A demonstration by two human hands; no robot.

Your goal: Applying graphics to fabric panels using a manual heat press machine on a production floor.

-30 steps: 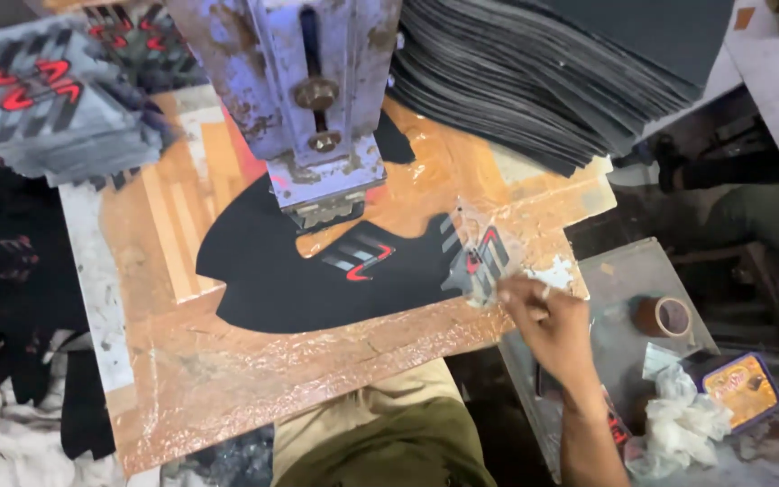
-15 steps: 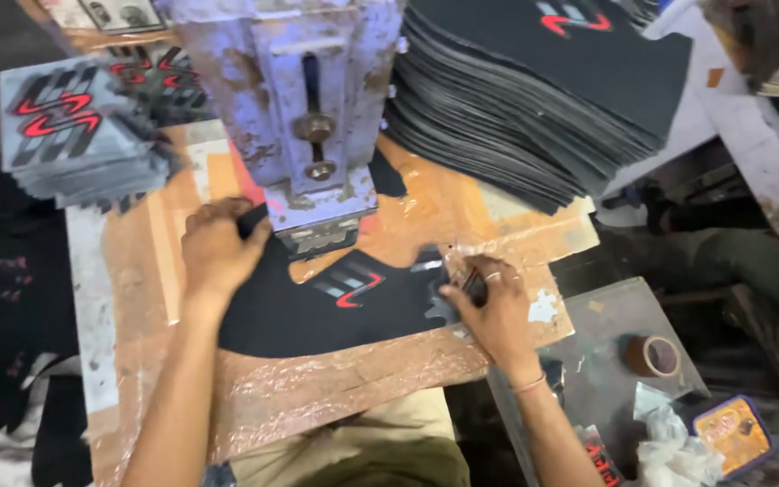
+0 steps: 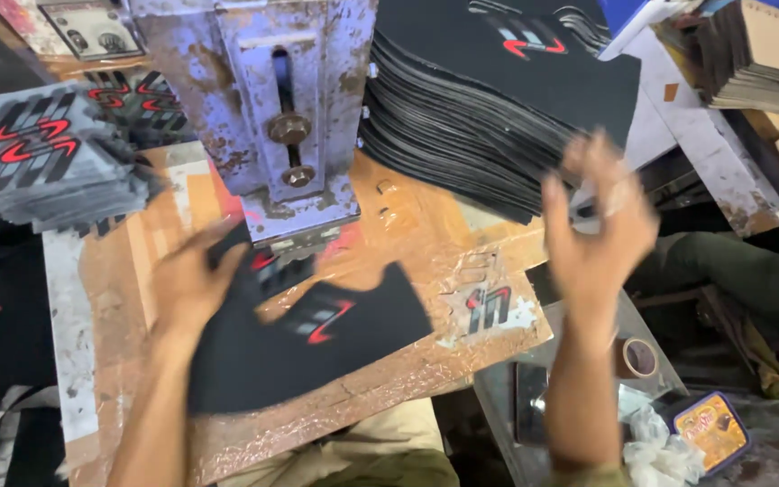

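Under the blue press (image 3: 286,117) the left hand (image 3: 193,280) grips a black fabric piece (image 3: 317,347) on the tabletop (image 3: 407,234), the right hand (image 3: 599,225) lifted open and empty; fingers so near the press could get pinched.

The left hand (image 3: 193,280) is stretched forward from a bare forearm, palm down, its fingers blurred. The right hand (image 3: 599,230) is raised upright on a vertical forearm, its fingers spread and slightly curled, with nothing gripped.
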